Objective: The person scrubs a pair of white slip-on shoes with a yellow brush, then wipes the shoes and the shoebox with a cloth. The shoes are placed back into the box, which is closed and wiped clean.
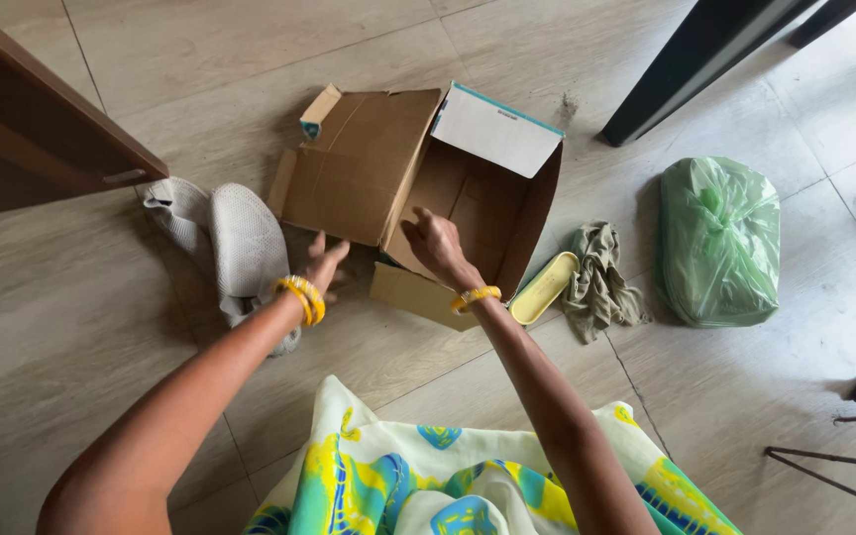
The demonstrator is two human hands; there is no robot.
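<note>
An open cardboard box (478,198) lies on the tiled floor with its flaps spread and its inside bare. My left hand (321,266) reaches toward the box's left flap (349,168), fingers apart, holding nothing. My right hand (435,243) hovers at the box's open mouth just above the near flap, fingers loosely curled and holding nothing. Both wrists wear yellow bangles.
A grey mesh cloth (235,243) lies left of the box. A yellow oblong lid (544,287), an olive rag (601,277) and a tied green plastic bag (720,238) lie to the right. A wooden cabinet (22,119) stands far left, and a dark furniture leg (695,59) at the top right.
</note>
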